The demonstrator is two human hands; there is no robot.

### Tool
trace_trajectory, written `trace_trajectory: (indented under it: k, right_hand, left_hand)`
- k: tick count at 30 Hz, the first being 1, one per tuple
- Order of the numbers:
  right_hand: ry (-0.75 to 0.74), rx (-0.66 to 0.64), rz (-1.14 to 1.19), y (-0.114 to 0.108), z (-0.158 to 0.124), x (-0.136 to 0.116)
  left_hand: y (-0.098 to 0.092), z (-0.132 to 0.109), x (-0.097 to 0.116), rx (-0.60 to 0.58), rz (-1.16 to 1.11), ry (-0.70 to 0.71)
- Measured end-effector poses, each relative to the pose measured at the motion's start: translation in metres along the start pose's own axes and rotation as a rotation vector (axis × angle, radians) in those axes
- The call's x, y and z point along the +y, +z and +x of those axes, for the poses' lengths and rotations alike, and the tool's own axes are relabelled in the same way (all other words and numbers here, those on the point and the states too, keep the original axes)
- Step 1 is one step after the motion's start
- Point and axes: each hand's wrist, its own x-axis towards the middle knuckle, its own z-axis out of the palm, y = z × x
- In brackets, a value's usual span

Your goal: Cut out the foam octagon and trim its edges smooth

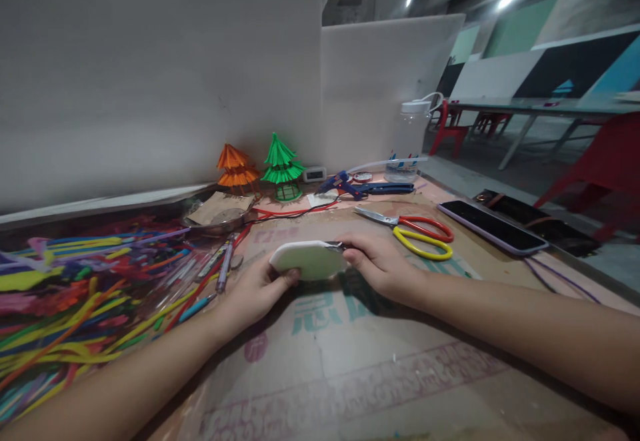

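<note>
My left hand (257, 289) grips the near left edge of a flat, pale green-white foam piece (310, 259) with cut corners, held just above the cardboard-covered table (360, 361). My right hand (383, 264) is closed round a small metal blade (334, 246) whose tip rests at the piece's upper right edge. Both hands sit at the table's middle, fingers curled.
Red-and-yellow scissors (417, 231) lie just beyond my right hand. A heap of coloured pipe cleaners (70, 294) fills the left. Orange (236, 167) and green paper trees (283, 164), a blue glue gun (350, 186), a plastic jar (411, 137) and two phones (493, 226) stand further back.
</note>
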Motion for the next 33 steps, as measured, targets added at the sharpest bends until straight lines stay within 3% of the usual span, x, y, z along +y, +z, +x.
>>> trace_trajectory:
  k: [14,20,25,33]
  right_hand:
    - [0.101,0.02,0.084,0.002,0.004,0.004]
    - [0.005,0.013,0.041,0.001,0.002,0.002]
    - [-0.092,0.008,-0.049,0.0,0.0,-0.005]
    - [-0.085,0.001,-0.078,-0.002,0.003,-0.014]
  left_hand:
    - [0.001,0.002,0.005,0.007,-0.07,-0.057]
    - [0.001,0.001,-0.001,-0.036,-0.007,0.03]
    - [0.002,-0.003,0.008,-0.033,0.082,0.068]
    - [0.003,-0.004,0.016,-0.026,0.118,0.115]
